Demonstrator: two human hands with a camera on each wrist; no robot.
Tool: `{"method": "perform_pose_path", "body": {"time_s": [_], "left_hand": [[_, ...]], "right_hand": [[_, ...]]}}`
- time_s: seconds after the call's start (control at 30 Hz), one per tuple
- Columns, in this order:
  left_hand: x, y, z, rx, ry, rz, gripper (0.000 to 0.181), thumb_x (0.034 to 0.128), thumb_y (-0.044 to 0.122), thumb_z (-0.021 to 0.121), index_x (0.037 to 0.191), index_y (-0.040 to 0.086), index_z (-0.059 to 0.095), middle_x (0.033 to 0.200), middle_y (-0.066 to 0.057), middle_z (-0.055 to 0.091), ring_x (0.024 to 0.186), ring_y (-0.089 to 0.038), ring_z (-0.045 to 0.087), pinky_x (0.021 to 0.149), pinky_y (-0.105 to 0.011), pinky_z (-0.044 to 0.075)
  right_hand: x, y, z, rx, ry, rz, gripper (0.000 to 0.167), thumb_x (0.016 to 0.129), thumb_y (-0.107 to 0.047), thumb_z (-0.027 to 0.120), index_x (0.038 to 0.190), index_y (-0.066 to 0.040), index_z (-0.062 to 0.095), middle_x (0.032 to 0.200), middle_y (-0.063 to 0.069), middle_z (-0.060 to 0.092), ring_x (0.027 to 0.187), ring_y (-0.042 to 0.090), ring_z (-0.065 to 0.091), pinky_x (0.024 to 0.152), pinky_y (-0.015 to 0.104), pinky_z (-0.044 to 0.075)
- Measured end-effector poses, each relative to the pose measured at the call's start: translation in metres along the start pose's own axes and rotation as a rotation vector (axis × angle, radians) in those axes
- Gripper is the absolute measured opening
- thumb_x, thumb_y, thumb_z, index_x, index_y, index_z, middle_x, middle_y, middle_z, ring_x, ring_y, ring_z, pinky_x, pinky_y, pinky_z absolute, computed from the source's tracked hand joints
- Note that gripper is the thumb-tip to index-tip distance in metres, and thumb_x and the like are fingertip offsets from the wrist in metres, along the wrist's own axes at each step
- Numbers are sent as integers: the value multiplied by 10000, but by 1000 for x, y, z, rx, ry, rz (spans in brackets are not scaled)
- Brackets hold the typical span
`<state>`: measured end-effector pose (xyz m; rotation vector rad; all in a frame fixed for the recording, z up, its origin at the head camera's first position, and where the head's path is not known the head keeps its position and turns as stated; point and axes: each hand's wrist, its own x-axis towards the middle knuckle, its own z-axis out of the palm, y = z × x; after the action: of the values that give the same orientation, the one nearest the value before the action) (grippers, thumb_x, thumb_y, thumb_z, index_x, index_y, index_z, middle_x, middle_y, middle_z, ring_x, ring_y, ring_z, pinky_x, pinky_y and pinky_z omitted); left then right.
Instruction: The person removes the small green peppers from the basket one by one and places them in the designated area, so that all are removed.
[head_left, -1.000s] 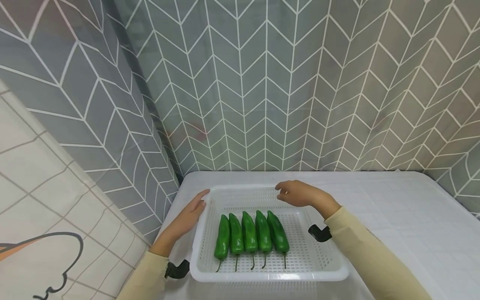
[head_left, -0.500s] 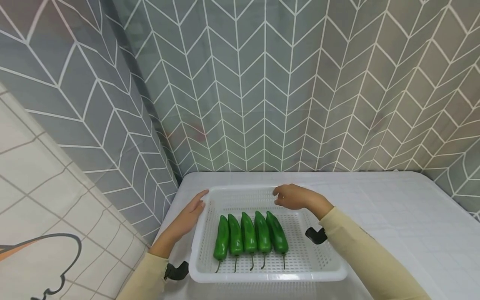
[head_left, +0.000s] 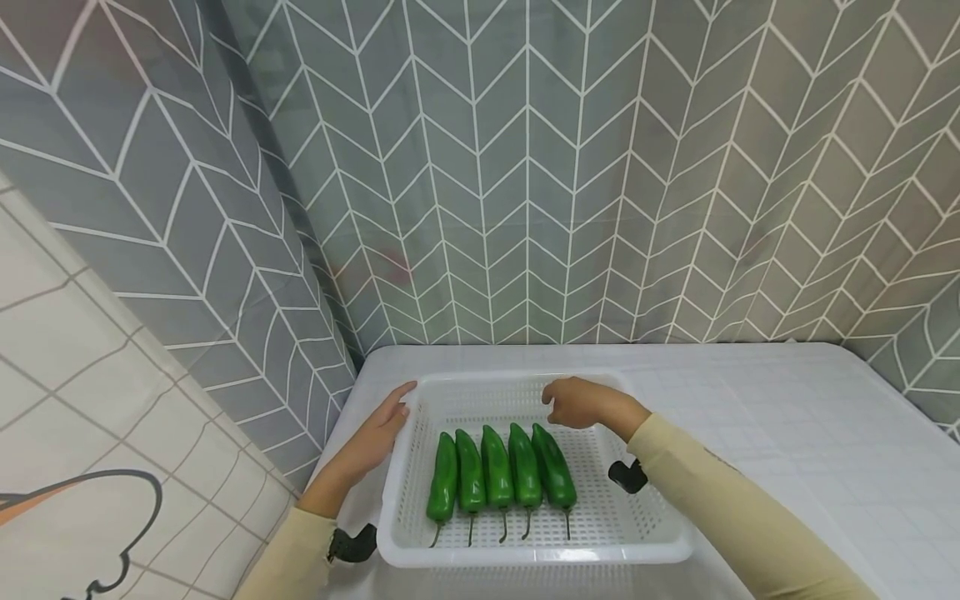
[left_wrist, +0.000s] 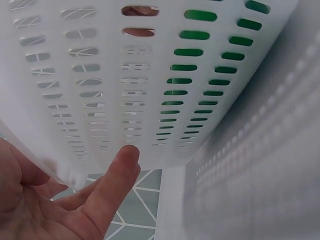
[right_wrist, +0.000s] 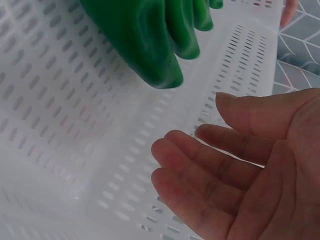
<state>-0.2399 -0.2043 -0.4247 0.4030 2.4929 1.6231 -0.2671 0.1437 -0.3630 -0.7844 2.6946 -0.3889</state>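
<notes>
Several long green chili peppers (head_left: 497, 471) lie side by side in a white perforated plastic basket (head_left: 592, 553), stems towards me. At the basket's left rim, my left hand (head_left: 375, 435) rests with its fingers extended. The left wrist view shows a fingertip (left_wrist: 129, 154) against the outer wall. Above the basket's right rear part hovers my right hand (head_left: 588, 403), close to the tip of the rightmost pepper. Its fingers are loosely bent with nothing between them and the thumb, as the right wrist view shows; there the nearest pepper (right_wrist: 140, 40) is apart from the hand.
The basket stands on a table with a white cloth (head_left: 765, 417). A grey curtain (head_left: 495, 167) with white chevron lines hangs behind and along the left. White tiled surface (head_left: 75, 358) runs at the left. Each wrist carries a small black device (head_left: 352, 543).
My right hand has moved a little left and towards me, lower over the rightmost pepper's tip. The left hand and the peppers stay in place.
</notes>
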Motion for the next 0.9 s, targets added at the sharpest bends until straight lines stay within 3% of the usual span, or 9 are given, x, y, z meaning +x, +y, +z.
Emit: {"method": "perform_pose_path", "body": {"time_s": [0.4, 0.47, 0.7, 0.8, 0.9], "left_hand": [[0, -2, -1, -17, -8, 6, 495, 1132, 177, 303, 1613, 102, 213, 1383, -226, 535, 1156, -318, 624, 980, -478, 508], [0, -1, -1, -16, -16, 14, 495, 1132, 173, 301, 1610, 87, 209, 1384, -239, 527, 1165, -320, 615, 981, -476, 505], [-1, 1, 0, 2, -20, 36, 501, 1131, 180, 296, 1609, 62, 200, 1437, -260, 487, 1241, -369, 565, 1057, -553, 428], [-1, 0, 0, -3, -10, 25, 504, 1132, 184, 299, 1614, 78, 199, 1465, -233, 478, 1284, -361, 535, 1099, -579, 372], [0, -1, 1, -6, -6, 11, 501, 1132, 182, 299, 1616, 98, 201, 1452, -215, 497, 1260, -338, 558, 1089, -560, 392]], "right_hand": [[11, -4, 15, -51, -29, 65, 275, 944, -60, 717, 1190, 56, 681, 1200, 186, 672, 1161, 368, 622, 976, 475, 505], [11, -4, 16, -46, -32, 70, 261, 943, -50, 715, 1182, 54, 686, 1191, 179, 676, 1128, 346, 637, 944, 455, 524], [10, -2, 20, 76, -87, 144, 243, 950, -13, 690, 1181, 61, 677, 945, 121, 700, 727, 212, 691, 658, 338, 575], [10, -1, 21, 138, -106, 170, 238, 961, -14, 676, 1184, 66, 669, 973, 151, 702, 729, 235, 704, 651, 344, 588], [10, 0, 23, 195, -122, 190, 238, 971, -16, 663, 1193, 70, 660, 1022, 179, 700, 753, 258, 714, 648, 359, 602]]}}
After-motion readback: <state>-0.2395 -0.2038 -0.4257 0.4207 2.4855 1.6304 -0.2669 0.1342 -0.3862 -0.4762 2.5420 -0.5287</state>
